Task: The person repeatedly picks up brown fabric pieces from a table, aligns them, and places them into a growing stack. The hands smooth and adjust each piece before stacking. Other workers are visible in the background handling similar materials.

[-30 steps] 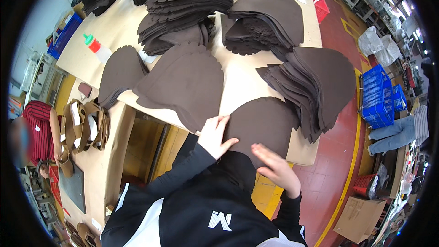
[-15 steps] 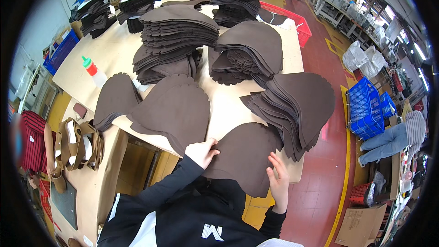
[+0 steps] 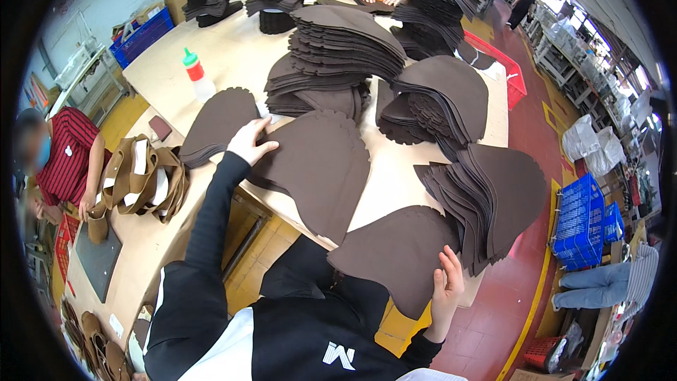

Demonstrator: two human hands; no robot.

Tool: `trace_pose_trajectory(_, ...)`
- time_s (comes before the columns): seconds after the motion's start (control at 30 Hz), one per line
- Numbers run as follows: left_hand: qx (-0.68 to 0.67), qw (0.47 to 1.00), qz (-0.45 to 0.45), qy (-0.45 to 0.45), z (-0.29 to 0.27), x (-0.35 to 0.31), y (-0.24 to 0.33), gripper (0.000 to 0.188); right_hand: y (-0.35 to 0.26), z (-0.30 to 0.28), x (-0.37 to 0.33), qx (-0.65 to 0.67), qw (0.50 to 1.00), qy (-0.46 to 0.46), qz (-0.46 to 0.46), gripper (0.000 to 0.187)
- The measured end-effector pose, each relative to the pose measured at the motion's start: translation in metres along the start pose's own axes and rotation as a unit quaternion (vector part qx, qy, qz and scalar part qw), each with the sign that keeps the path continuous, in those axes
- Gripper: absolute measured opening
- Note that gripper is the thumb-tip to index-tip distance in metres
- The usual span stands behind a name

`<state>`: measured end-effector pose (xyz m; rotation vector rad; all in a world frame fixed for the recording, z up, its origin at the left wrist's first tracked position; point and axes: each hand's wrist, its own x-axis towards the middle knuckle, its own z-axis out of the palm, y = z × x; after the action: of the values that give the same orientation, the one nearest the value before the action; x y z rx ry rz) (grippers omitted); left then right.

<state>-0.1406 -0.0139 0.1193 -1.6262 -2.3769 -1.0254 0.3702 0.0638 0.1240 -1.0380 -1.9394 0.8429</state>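
A dark brown curved panel (image 3: pixel 398 250), like a cut leather piece, lies at the table's front edge and overhangs it toward me. My right hand (image 3: pixel 447 286) rests at that panel's right side with fingers stretched, gripping nothing that I can see. My left hand (image 3: pixel 248 142) reaches to the left edge of another layered set of brown panels (image 3: pixel 317 166), thumb and fingers apart. Just left of that hand lies a smaller pile of panels (image 3: pixel 220 123) with a scalloped edge. A fanned stack of the same panels (image 3: pixel 504 197) sits to the right of the front panel.
Tall stacks of brown panels (image 3: pixel 338 46) stand farther back, near a green-capped bottle (image 3: pixel 199 76). Across the table (image 3: pixel 166 67) a person in orange works. Brown strap-like pieces (image 3: pixel 144 176) lie at left beside a person in red stripes. Blue crates (image 3: pixel 580 222) stand on the right.
My left hand has left the front panel and moved left and away from me to the middle panels. My right hand stays beside the front panel. The view has shifted.
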Motion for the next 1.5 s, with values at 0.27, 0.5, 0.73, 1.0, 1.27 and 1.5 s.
trace_pose_trajectory(0.27, -0.036, 0.965, -0.105, -0.239, 0.013, 0.025, -0.020, 0.087, -0.037, 0.027, 0.020, 0.005, 0.989, -0.139, -0.040, 0.037)
trace_pose_trajectory(0.5, -0.106, 0.900, -0.243, -0.346, 0.024, 0.043, -0.011, 0.108, -0.051, 0.041, 0.021, 0.005, 0.978, -0.189, -0.089, 0.039)
trace_pose_trajectory(0.73, -0.027, 0.899, -0.230, -0.372, 0.045, 0.034, -0.017, 0.118, -0.046, 0.054, 0.011, 0.036, 0.961, -0.257, -0.093, 0.039)
trace_pose_trajectory(1.0, -0.041, 0.945, -0.077, -0.316, 0.036, -0.024, 0.004, 0.094, -0.048, 0.049, 0.015, 0.037, 0.955, -0.271, -0.111, 0.039)
trace_pose_trajectory(1.27, -0.395, 0.892, -0.152, -0.157, 0.013, -0.092, 0.049, 0.066, -0.022, 0.085, 0.056, 0.040, 0.973, -0.210, -0.092, 0.089)
trace_pose_trajectory(1.5, -0.430, 0.901, -0.048, -0.042, -0.049, -0.068, 0.100, 0.061, -0.080, 0.093, 0.137, 0.170, 0.971, -0.131, -0.105, 0.098)
